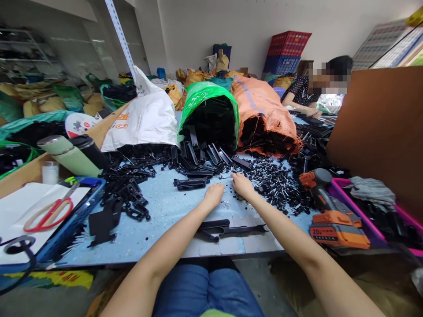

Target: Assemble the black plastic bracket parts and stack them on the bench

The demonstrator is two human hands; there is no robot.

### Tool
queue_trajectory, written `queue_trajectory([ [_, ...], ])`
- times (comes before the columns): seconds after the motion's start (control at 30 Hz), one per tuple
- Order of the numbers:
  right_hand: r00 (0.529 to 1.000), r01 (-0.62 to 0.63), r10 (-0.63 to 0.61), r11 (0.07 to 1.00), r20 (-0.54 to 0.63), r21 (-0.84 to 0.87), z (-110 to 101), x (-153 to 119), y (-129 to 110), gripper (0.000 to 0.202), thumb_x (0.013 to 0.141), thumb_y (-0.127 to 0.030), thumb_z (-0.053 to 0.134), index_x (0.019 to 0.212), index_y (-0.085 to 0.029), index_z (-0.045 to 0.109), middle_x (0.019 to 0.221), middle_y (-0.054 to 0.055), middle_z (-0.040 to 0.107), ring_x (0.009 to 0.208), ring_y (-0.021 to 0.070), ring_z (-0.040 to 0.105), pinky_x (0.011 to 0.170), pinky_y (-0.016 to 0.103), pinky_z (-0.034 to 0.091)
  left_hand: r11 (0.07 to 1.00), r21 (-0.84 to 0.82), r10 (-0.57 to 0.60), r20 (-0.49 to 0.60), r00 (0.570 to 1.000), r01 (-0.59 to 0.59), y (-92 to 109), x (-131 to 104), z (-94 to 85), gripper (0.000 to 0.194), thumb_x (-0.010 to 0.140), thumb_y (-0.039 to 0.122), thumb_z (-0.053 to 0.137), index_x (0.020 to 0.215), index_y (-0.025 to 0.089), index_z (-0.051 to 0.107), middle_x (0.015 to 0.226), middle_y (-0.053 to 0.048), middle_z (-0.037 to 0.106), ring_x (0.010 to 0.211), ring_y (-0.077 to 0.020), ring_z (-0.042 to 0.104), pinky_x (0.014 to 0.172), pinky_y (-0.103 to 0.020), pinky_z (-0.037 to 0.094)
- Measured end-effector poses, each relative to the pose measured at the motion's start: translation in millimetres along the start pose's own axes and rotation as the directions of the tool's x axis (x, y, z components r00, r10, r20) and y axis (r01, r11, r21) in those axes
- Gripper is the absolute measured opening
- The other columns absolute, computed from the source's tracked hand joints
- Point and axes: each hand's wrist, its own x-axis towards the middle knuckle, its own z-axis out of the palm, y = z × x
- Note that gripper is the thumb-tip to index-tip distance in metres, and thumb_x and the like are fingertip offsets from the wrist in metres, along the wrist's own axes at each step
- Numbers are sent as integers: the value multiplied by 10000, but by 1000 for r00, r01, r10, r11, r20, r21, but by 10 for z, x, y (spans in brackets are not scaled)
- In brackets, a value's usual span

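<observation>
My left hand (214, 194) rests over the middle of the blue table with its fingers curled closed; what they hold, if anything, is hidden. Just to its right, my right hand (243, 185) has its fingertips pinched together at the near-left edge of a heap of black-headed screws (274, 180). Whatever lies in that pinch is too small to name. Left of my hands is a long black plastic part (191, 182). Nearer my body, below both hands, lies a jointed black plastic piece (214, 226) with a long arm.
Black parts spill from white (142, 114), green (208, 90) and orange (261, 99) sacks. A cordless drill (330, 211) stands right, beside a pink basket (343, 200). Red scissors (49, 215) lie left, near a green flask (71, 154). Another person (304, 94) works at the back right.
</observation>
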Motion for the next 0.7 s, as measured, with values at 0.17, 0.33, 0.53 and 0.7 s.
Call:
queue_trajectory([
  [0.17,999,47,-45,991,-14,124,79,-86,-42,198,857,-191,439,944,-138,609,956,106,628,877,189,582,777,289,433,999,-39,-42,-101,994,38,-269,-725,-227,288,840,64,345,1041,142,536,1032,-105,531,962,-191,507,855,-328,414],
  [0.33,976,212,-161,865,-147,455,174,-922,-188,248,887,-366,435,931,-204,618,851,41,663,767,164,617,685,271,493,969,-244,-82,-150,985,43,-476,-1579,-442,222,896,191,342,931,175,560,883,-58,544,832,-171,530,768,-301,438],
  [0.53,894,428,-322,818,-310,383,291,-1345,-333,218,914,-283,399,954,-207,599,928,78,647,868,176,610,772,312,498,995,-12,-103,-28,994,103,-310,-1761,-457,280,866,91,315,846,163,585,839,-63,508,789,-173,504,728,-291,420],
  [0.7,865,494,-432,825,-257,275,282,-1353,-346,239,929,-249,360,1021,-210,577,999,85,633,896,165,605,767,300,506,984,157,-79,-2,997,79,-133,-1641,-514,335,763,-44,304,808,155,569,894,-78,506,853,-186,476,739,-291,422],
])
